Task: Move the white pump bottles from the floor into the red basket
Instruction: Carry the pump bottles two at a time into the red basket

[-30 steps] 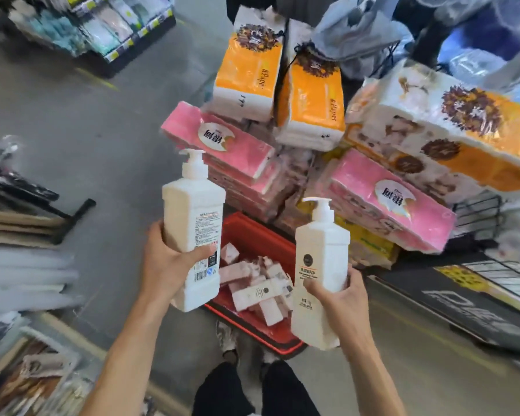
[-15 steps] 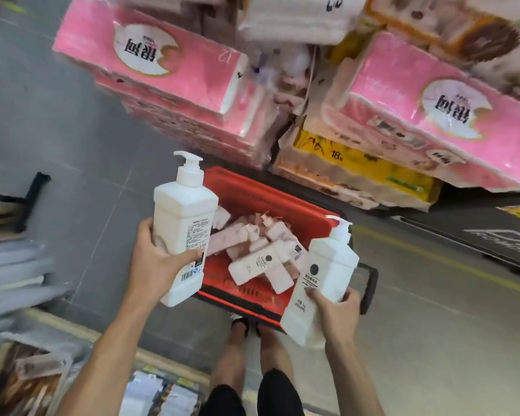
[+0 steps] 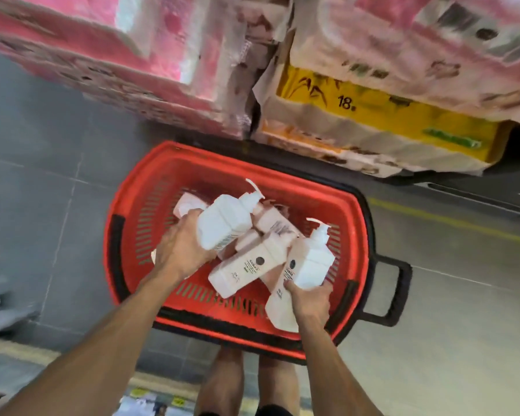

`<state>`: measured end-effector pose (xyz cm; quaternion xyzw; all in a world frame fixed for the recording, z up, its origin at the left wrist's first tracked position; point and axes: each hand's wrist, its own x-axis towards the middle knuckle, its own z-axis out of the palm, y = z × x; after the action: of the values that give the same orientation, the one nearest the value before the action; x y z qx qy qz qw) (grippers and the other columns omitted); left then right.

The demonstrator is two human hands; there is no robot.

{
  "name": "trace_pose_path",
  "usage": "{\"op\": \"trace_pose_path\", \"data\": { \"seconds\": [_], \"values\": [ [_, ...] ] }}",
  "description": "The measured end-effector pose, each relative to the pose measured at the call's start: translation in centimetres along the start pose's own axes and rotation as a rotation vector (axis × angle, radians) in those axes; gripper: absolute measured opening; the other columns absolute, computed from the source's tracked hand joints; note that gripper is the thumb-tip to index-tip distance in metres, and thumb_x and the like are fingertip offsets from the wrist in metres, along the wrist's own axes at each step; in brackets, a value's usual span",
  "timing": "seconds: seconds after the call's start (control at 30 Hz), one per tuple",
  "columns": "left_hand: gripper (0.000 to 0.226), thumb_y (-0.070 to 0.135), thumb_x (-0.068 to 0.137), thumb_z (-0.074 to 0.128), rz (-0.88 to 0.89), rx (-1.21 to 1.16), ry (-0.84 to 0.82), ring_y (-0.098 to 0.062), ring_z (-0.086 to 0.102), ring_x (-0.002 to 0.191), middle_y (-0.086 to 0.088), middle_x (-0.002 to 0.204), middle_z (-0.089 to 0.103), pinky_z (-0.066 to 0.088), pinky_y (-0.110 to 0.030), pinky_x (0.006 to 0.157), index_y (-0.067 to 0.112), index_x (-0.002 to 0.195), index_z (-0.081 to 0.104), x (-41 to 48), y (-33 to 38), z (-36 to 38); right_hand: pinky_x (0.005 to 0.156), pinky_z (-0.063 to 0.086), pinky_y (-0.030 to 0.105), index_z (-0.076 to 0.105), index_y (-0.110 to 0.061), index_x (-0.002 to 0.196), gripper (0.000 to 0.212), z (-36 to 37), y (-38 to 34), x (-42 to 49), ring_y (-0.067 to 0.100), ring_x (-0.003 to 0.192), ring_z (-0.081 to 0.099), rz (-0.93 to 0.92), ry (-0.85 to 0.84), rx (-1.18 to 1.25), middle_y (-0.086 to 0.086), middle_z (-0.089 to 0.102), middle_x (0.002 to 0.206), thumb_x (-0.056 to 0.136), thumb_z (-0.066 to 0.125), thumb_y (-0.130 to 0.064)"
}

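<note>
The red basket (image 3: pixel 138 187) stands on the grey floor right below me, with several white pump bottles (image 3: pixel 246 268) lying in a heap inside. My left hand (image 3: pixel 182 247) grips one white pump bottle (image 3: pixel 225 219), tilted on its side, pump pointing away, low over the basket's left half. My right hand (image 3: pixel 308 300) grips a second white pump bottle (image 3: pixel 305 265) by its lower part, pump tilted up and away, over the basket's near right corner.
Pink tissue packs (image 3: pixel 108 49) and a yellow pack (image 3: pixel 382 115) are stacked just beyond the basket. Its black handle (image 3: pixel 398 292) sticks out to the right. My legs (image 3: pixel 222 382) stand at the basket's near edge. A yellow-edged shelf (image 3: pixel 18 352) lies at lower left.
Both hands have dropped from chest height down into the basket. The left bottle has tipped from upright onto its side. My view has swung down over the basket.
</note>
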<state>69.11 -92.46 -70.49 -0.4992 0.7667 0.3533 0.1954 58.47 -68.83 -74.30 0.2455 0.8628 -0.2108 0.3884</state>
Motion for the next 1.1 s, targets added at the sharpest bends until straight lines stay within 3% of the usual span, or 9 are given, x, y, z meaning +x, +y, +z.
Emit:
{"op": "trace_pose_path", "data": {
  "seconds": [0.13,0.23,0.33,0.4,0.5,0.57,0.7,0.83,1.1],
  "values": [
    [0.079,0.03,0.069,0.084,0.046,0.131,-0.032,-0.038,0.063,0.107,-0.012,0.122,0.063,0.048,-0.044,0.082,0.02,0.137,0.046,2.0,-0.8,2.8,0.093,0.051,0.035,0.056,-0.017,0.125,0.045,-1.0,2.5,0.9,0.023,0.104,0.069,-0.089,0.012,0.085,0.0,0.069,0.108,0.085,0.076,-0.011],
    [0.068,0.032,0.074,0.078,0.039,0.225,-0.036,-0.039,0.063,0.106,-0.012,0.118,0.063,0.053,-0.047,0.08,0.023,0.134,0.048,2.6,-1.0,3.6,0.092,0.054,0.036,0.056,-0.023,0.119,0.038,-2.6,2.8,0.8,0.004,0.091,0.066,-0.189,-0.025,0.116,0.001,0.069,0.107,0.087,0.068,-0.006],
    [0.059,0.023,0.084,0.072,0.042,0.172,-0.034,-0.04,0.057,0.114,-0.014,0.125,0.06,0.051,-0.05,0.088,0.021,0.138,0.049,2.7,-0.6,2.9,0.088,0.057,0.038,0.054,-0.028,0.115,0.035,-4.1,1.6,0.3,0.0,0.092,0.065,-0.256,-0.049,0.109,-0.01,0.067,0.101,0.089,0.067,-0.008],
    [0.056,0.025,0.085,0.07,0.104,0.212,-0.062,-0.04,0.056,0.114,-0.014,0.123,0.061,0.05,-0.05,0.09,0.021,0.136,0.05,2.4,0.3,1.4,0.088,0.058,0.042,0.056,-0.025,0.117,0.032,-5.1,0.1,-0.4,0.006,0.095,0.066,-0.294,-0.061,0.116,-0.013,0.065,0.101,0.09,0.067,-0.012],
    [0.05,0.031,0.086,0.068,0.175,0.307,-0.052,-0.036,0.055,0.112,-0.008,0.123,0.061,0.049,-0.047,0.091,0.027,0.133,0.052,1.2,2.6,-2.3,0.087,0.05,0.032,0.056,-0.021,0.123,0.035,-7.0,-3.7,-2.6,0.017,0.108,0.064,-0.389,-0.101,0.088,-0.004,0.064,0.112,0.091,0.069,-0.015],
    [0.048,0.033,0.087,0.067,0.221,0.373,-0.004,-0.034,0.054,0.113,-0.005,0.125,0.06,0.047,-0.046,0.092,0.029,0.133,0.052,-0.9,4.9,-5.4,0.088,0.049,0.034,0.055,-0.026,0.122,0.035,-9.4,-6.6,-5.0,0.018,0.11,0.062,-0.479,-0.14,0.036,-0.004,0.063,0.118,0.091,0.07,-0.021],
    [0.052,0.035,0.088,0.067,0.304,0.514,0.046,-0.031,0.052,0.116,-0.004,0.126,0.057,0.044,-0.046,0.091,0.028,0.137,0.05,-4.8,8.9,-10.8,0.098,0.05,0.042,0.056,-0.023,0.13,0.045,-13.4,-11.2,-9.4,0.024,0.118,0.06,-0.681,-0.144,-0.249,0.001,0.063,0.129,0.088,0.07,-0.028],
    [0.051,0.038,0.089,0.065,0.399,0.568,0.093,-0.031,0.051,0.12,-0.004,0.128,0.057,0.042,-0.046,0.095,0.028,0.136,0.05,-10.5,13.3,-15.3,0.094,0.05,0.041,0.054,-0.019,0.132,0.046,-18.5,-13.0,-15.3,0.031,0.121,0.055,-0.833,-0.11,-0.511,0.007,0.06,0.13,0.09,0.068,-0.031],
    [0.061,0.048,0.095,0.056,0.688,0.799,0.009,-0.024,0.049,0.127,0.002,0.141,0.049,0.041,-0.041,0.098,0.034,0.149,0.032,-20.6,20.3,-19.2,0.092,0.048,0.047,0.047,-0.016,0.133,0.049,-28.4,-11.1,-25.9,0.036,0.122,0.053,-0.841,-0.035,-0.649,0.011,0.055,0.132,0.093,0.066,-0.038]
  ]
}}
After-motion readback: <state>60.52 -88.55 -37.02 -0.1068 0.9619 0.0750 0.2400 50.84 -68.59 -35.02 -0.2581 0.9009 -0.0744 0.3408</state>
